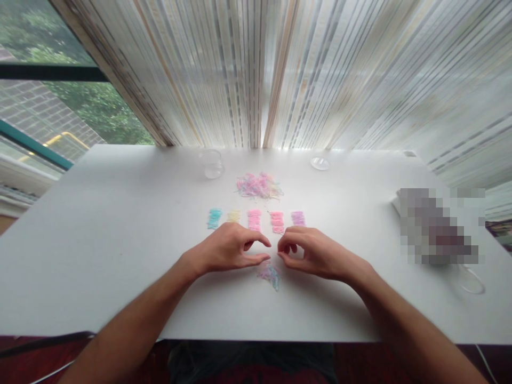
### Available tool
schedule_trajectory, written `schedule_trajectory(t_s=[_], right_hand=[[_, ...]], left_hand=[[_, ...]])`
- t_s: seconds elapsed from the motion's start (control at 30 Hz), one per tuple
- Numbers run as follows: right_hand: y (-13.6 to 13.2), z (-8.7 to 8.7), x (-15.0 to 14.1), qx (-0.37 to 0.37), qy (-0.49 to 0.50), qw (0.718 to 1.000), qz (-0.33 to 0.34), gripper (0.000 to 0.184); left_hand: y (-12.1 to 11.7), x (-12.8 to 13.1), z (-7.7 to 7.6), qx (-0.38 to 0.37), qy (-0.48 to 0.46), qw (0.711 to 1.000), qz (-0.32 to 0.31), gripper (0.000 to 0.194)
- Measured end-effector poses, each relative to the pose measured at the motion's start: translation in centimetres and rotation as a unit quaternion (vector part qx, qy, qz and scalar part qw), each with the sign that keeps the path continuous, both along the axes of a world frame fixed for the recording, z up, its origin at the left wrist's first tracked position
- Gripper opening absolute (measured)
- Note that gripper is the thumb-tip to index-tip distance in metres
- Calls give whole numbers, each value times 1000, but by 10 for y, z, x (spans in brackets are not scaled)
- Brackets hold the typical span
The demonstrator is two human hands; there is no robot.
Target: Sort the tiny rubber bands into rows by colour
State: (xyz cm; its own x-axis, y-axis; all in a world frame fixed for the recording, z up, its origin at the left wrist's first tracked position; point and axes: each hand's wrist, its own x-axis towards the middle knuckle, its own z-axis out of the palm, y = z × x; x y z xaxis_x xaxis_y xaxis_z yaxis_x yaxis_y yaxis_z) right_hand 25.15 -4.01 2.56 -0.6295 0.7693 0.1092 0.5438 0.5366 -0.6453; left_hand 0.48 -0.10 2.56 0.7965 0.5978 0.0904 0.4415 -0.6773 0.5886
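One small mixed pile [270, 276]: thin pastel strands, nearest the near edge of the white tabletop [100, 240], about midway between its left and right edges.
Handling the strands: pieces this fine probably call for a light fingertip pinch, one strand drawn free at a time, wrists kept clear of the neat groups.
Left hand [230, 246]: reaches in from the left edge's side, palm turned inward; thumb and forefinger stand apart in a wide C beside the small pile.
Right hand [316, 250]: mirrors it, fingers curled, tips narrowed toward the thumb; whether a strand lies between them cannot be told.
Colour groups: just beyond the hands, left to right, turquoise [214, 218], yellow (partly hidden), pink, coral-pink and purple [298, 218].
Large mixed pile [259, 185]: loose strands between the groups and the far edge.
Clear container [213, 164]: near the far edge, left of the large pile.
Clear disc [320, 162]: near the far edge, right of it.
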Motion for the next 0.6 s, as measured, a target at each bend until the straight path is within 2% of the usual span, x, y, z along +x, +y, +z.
schedule_trajectory(t_s=[0.1,0.23,0.33,0.47,0.6], right_hand=[[-1,-2,0,15,19,1000,0,10],[0,-4,0,14,49,999,-4,5],[1,-5,-1,12,58,998,-10,12],[1,-5,-2,17,60,998,-8,3],[1,-5,-4,45,67,997,-9,5]], left_hand=[[-1,0,-2,10,-11,1000,-4,13],[0,0,-3,19,-30,999,1,13],[0,0,-2,25,-51,998,11,13],[0,2,0,18,-67,997,21,11],[-1,2,0,18,-76,996,29,10]])
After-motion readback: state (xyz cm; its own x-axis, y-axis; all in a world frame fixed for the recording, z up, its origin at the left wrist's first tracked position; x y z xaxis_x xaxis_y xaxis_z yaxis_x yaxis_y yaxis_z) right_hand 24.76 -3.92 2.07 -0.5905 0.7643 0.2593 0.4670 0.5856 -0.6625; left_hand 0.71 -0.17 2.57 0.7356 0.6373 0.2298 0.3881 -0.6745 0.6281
